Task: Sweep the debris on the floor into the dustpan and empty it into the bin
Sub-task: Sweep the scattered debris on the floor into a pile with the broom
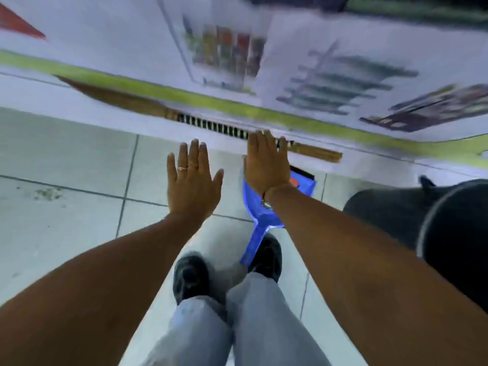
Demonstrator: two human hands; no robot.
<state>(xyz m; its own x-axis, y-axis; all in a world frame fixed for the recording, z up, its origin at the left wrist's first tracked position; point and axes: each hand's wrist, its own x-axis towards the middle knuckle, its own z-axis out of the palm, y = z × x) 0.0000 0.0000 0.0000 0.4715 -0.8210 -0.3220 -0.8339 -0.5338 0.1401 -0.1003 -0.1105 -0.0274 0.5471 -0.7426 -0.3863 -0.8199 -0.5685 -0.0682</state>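
Note:
A straw broom with a black-and-white banded handle lies along the foot of the wall, bristles to the left. A blue dustpan lies on the tiled floor below it, handle toward my feet, partly hidden by my right wrist. My left hand is flat with fingers spread, holding nothing. My right hand is also flat and open above the dustpan, its fingertips over the broom's handle. A small patch of debris sits on the tiles at the left. A dark round bin stands at the right.
A wall with blurred posters and a green stripe runs across the top. My two black shoes stand on pale tiles below the dustpan. Open floor stretches to the left.

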